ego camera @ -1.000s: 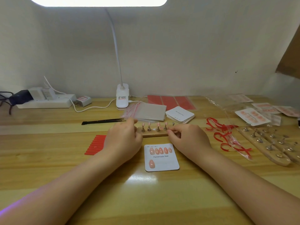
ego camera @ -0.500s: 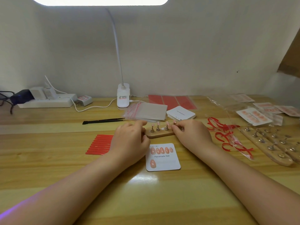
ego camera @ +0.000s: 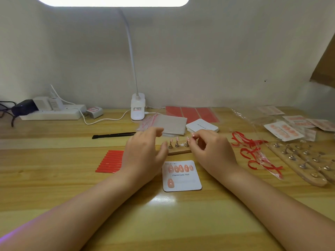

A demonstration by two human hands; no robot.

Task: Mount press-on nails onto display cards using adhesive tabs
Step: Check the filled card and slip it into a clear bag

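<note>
A white display card (ego camera: 183, 183) printed "Handmade Nail" lies flat in front of me, with a row of several pink nails on top and one nail at its lower left. Behind it a small wooden holder (ego camera: 179, 151) carries three metal pegs, each with a pink press-on nail (ego camera: 177, 139). My left hand (ego camera: 145, 153) hovers over the holder's left end with relaxed fingers, holding nothing. My right hand (ego camera: 213, 153) is at the holder's right end, fingers curled, pinching a small pink nail (ego camera: 193, 134) at its fingertips. Red adhesive tab strips (ego camera: 109, 161) lie to the left.
Peeled red backing strips (ego camera: 251, 151) and wooden peg holders (ego camera: 301, 163) lie on the right, finished cards (ego camera: 282, 131) behind them. Blank cards (ego camera: 202, 125), clear bags (ego camera: 168, 124), red sheets (ego camera: 192, 113), a black tool (ego camera: 114, 135), a lamp base (ego camera: 137, 110) and a power strip (ego camera: 52, 113) line the back.
My right hand has pulled away from the holder's right end with a nail pinched. My left hand has lifted and opened. The holder sits a little further right.
</note>
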